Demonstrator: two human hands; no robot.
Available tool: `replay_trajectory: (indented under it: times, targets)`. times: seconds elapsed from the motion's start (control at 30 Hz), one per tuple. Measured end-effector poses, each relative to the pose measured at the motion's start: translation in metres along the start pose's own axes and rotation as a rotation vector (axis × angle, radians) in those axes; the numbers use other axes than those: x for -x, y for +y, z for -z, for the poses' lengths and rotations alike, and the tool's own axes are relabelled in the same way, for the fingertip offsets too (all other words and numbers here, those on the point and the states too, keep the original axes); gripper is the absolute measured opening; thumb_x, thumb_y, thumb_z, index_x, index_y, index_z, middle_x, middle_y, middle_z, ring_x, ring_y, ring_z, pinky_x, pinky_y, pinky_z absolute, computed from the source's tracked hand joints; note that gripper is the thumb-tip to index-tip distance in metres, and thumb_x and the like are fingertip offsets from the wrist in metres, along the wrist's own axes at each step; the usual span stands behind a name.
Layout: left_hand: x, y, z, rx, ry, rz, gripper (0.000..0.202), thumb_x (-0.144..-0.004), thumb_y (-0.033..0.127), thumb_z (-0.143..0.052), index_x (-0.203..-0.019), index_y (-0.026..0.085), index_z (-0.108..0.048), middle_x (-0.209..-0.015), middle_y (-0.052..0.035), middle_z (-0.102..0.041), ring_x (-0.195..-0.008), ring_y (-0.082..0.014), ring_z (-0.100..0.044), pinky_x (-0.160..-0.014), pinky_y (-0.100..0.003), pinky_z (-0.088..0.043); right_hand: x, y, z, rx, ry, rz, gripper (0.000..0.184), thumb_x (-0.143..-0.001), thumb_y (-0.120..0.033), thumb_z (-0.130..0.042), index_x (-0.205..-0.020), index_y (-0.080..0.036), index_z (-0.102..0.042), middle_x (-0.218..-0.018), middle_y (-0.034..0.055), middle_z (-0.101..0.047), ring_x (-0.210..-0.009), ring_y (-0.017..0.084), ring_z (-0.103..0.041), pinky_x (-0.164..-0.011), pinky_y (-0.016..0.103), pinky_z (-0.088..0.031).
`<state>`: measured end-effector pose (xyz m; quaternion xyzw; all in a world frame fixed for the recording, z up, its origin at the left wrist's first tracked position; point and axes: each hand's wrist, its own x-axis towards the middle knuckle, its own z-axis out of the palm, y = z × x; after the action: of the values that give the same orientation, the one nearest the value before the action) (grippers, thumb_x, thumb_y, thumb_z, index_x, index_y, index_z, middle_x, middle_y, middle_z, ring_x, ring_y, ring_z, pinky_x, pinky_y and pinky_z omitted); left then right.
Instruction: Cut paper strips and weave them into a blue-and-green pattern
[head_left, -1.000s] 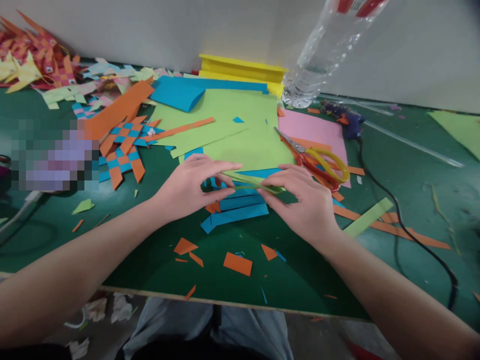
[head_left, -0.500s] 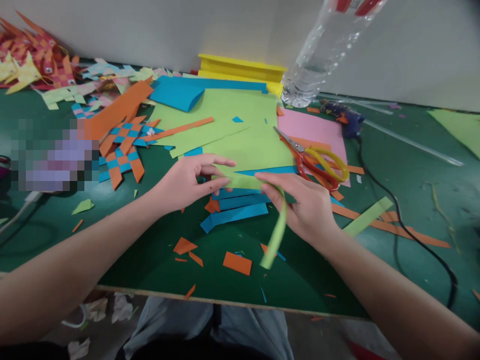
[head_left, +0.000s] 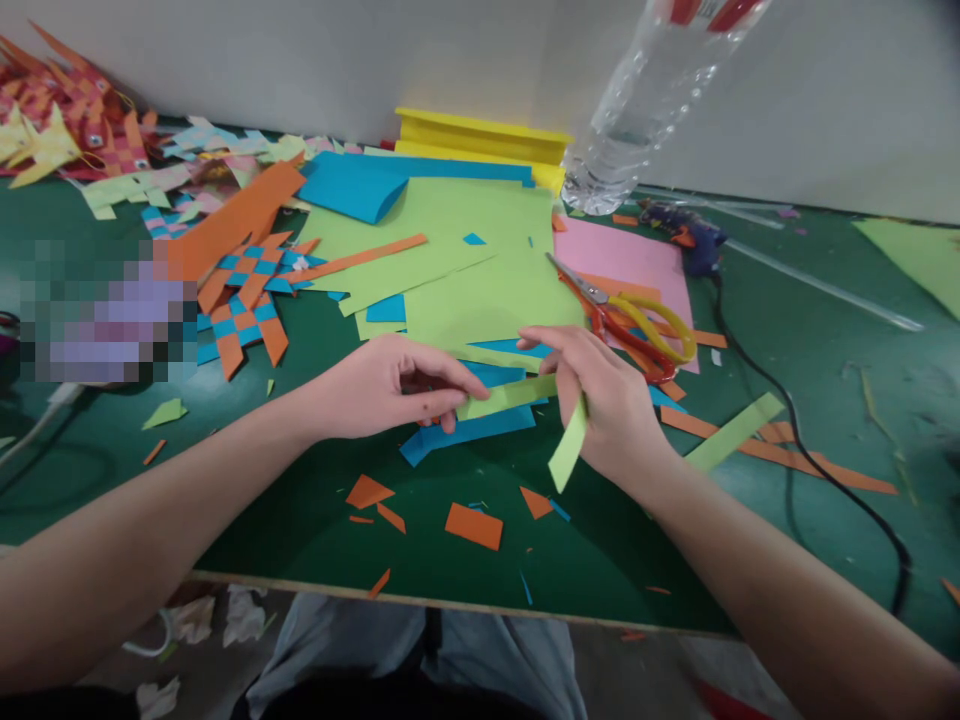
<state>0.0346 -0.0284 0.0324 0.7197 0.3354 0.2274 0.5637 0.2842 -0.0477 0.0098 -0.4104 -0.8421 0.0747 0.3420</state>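
A light green paper strip (head_left: pixel 514 397) stretches between my hands, low over the table. My left hand (head_left: pixel 397 390) pinches its left end between thumb and fingers. Around its other part curl the fingers of my right hand (head_left: pixel 604 400), and a short green tail hangs down below them. Under the strip lie blue paper strips (head_left: pixel 476 432) and another green strip. Beyond them sits a large light green sheet (head_left: pixel 487 290). Scissors (head_left: pixel 637 320) with yellow and red handles rest just past my right hand, blades pointing up and left.
Woven orange and blue paper pieces (head_left: pixel 247 290) lie at left, beside a blurred-out object. A water bottle (head_left: pixel 637 110) and a glue gun (head_left: pixel 694 240) with a black cord stand or lie at the back right. Orange scraps (head_left: pixel 475 526) are scattered near the front edge.
Both hands have come slightly nearer with the green strip, my left one shifting right. The strip now tilts up to the right, and its hanging tail is shorter.
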Motion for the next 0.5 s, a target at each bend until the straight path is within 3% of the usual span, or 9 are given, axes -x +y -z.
replay_trajectory:
  times: [0.1, 0.3, 0.4, 0.5]
  targets:
    - [0.001, 0.001, -0.002, -0.008, -0.055, 0.014, 0.018, -0.089, 0.020, -0.062, -0.102, 0.018, -0.075, -0.075, -0.0001, -0.076, -0.067, -0.0103, -0.072, -0.057, -0.014, -0.054, -0.002, -0.001, 0.001, 0.008, 0.015, 0.028, 0.040, -0.087, 0.000, -0.045, -0.120, -0.020, -0.058, -0.103, 0.0068, -0.071, -0.077, 0.016, -0.065, -0.068, 0.031, -0.056]
    - [0.003, 0.009, -0.003, -0.049, -0.160, 0.039, 0.028, -0.094, 0.036, -0.056, -0.101, 0.017, -0.075, -0.080, -0.0036, -0.077, -0.063, -0.0107, -0.068, -0.055, -0.016, -0.053, -0.002, -0.003, -0.002, 0.118, 0.036, 0.118, 0.048, -0.083, 0.005, -0.040, -0.118, -0.021, -0.059, -0.106, 0.0086, -0.073, -0.094, 0.022, -0.069, -0.078, 0.037, -0.057]
    - [0.003, 0.013, -0.006, -0.076, -0.162, 0.038, 0.033, -0.095, 0.042, -0.054, -0.094, 0.018, -0.076, -0.078, -0.0039, -0.076, -0.063, -0.0123, -0.068, -0.054, -0.018, -0.052, -0.001, -0.005, -0.003, 0.201, 0.040, 0.129, 0.048, -0.083, 0.005, -0.037, -0.118, -0.017, -0.060, -0.108, 0.0114, -0.073, -0.095, 0.024, -0.069, -0.080, 0.039, -0.057]
    - [0.003, 0.013, -0.009, -0.109, -0.116, 0.023, 0.025, -0.088, 0.042, -0.064, -0.091, 0.021, -0.077, -0.078, -0.0026, -0.076, -0.063, -0.0133, -0.068, -0.053, -0.019, -0.050, -0.001, -0.007, -0.004, 0.275, 0.043, 0.149, 0.044, -0.088, 0.002, -0.037, -0.119, -0.017, -0.061, -0.110, 0.0120, -0.074, -0.098, 0.025, -0.069, -0.081, 0.040, -0.057]
